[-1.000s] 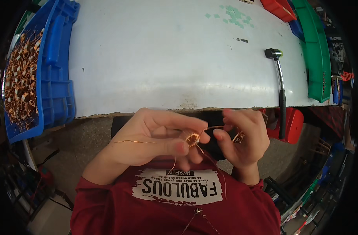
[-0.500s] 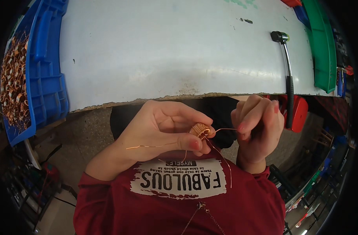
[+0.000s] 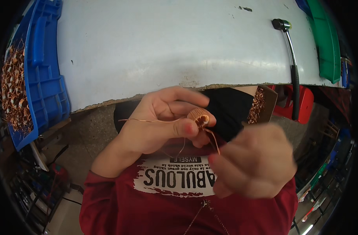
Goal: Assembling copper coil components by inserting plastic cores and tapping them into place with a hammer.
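Observation:
My left hand (image 3: 153, 123) is closed in front of my body and pinches a ring-shaped coil (image 3: 198, 116) wound with copper wire between thumb and fingers. A loose copper wire end (image 3: 141, 120) runs back across this hand, and a thinner one hangs below the thumb. Other wire leads (image 3: 213, 140) come off the coil's right side and slant down to the fingers of my right hand (image 3: 257, 162). That hand is curled and blurred by motion, its thumb at the tip of the lead, which it seems to pinch.
A blue bin (image 3: 43, 72) with many coils stands at the left of the white table (image 3: 159, 43). A mallet (image 3: 295, 86) lies at the right, its handle past the edge, beside a green bin (image 3: 326, 43). Below are a red container (image 3: 306, 103) and a box of copper scraps (image 3: 257, 105).
My right hand has swung down toward my body, bending the lead from rightward to downward. The left hand keeps the coil, which is slightly higher in view. The scrap box has come into sight.

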Tool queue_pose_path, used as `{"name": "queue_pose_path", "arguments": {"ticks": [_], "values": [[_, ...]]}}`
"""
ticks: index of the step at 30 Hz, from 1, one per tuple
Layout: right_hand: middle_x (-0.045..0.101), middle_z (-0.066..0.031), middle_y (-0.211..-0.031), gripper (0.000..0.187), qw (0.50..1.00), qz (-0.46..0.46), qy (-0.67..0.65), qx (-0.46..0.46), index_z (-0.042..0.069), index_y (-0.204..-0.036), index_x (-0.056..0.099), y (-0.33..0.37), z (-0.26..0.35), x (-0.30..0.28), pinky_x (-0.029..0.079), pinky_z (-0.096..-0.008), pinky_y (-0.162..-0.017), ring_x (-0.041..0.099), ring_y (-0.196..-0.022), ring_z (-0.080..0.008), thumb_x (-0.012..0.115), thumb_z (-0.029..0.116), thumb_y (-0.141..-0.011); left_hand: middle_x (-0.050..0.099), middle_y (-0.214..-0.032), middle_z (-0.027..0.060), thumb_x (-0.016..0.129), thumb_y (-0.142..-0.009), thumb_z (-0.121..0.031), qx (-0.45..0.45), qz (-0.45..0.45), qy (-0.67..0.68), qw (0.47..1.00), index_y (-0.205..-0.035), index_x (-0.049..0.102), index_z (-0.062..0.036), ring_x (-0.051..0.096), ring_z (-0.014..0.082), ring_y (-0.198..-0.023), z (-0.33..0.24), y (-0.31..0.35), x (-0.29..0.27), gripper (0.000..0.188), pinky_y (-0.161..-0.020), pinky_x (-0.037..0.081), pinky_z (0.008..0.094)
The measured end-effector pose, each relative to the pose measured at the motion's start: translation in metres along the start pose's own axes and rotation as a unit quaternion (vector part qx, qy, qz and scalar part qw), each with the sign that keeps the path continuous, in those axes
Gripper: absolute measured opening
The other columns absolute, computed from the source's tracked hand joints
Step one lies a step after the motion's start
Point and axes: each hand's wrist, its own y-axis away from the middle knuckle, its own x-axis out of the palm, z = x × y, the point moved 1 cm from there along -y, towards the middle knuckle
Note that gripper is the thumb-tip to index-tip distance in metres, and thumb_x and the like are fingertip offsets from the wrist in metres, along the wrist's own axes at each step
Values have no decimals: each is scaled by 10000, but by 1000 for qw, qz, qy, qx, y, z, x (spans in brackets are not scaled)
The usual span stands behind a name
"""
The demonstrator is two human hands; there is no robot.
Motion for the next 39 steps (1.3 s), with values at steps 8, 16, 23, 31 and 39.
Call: {"name": "queue_pose_path", "arguments": {"ticks": [8, 16, 23, 31, 39], "values": [[524, -19, -540, 260, 828, 85, -328, 447, 13, -720, 610, -15, -65, 11, 308, -157, -372, 399, -404, -52, 535, 176, -908, 646, -978, 253, 689, -773, 39, -45, 51, 26, 997, -1070, 607, 59, 670, 275, -693, 3, 5, 5, 309, -658, 580, 317], [494, -12, -519, 380, 624, 83, -460, 626, 6, -726, 610, -5, -57, 20, 259, -145, -346, 355, -389, -26, 487, 269, -972, 644, -980, 250, 693, -770, 38, -71, 53, 24, 996, -1059, 606, 58, 667, 275, -687, 4, 11, 5, 302, -659, 581, 336], [541, -41, -618, 293, 738, -49, -374, 559, -18, -796, 637, 0, -38, 12, 300, -163, -390, 405, -434, -64, 518, 210, -936, 608, -1085, 238, 634, -838, -4, 3, 68, 13, 998, -1187, 518, 50, 660, 260, -802, -5, 12, 3, 371, -761, 563, 332], [587, -71, -706, 226, 973, 68, -128, 180, 7, -833, 683, 17, -3, 7, 438, -235, -529, 525, -597, -140, 615, 217, -884, 578, -1153, 217, 576, -886, -28, 129, 10, -120, 984, -1280, 437, 27, 630, 265, -976, -8, 14, -2, 421, -862, 533, 325], [617, -85, -856, 182, 998, 58, -2, 36, -20, -950, 654, 29, 8, 29, 493, -222, -605, 552, -681, -139, 652, 86, -801, 580, -1152, 206, 561, -897, -35, 163, 15, -10, 986, -1274, 446, 23, 603, 292, -1060, 2, 16, -2, 398, -908, 517, 334]]}}
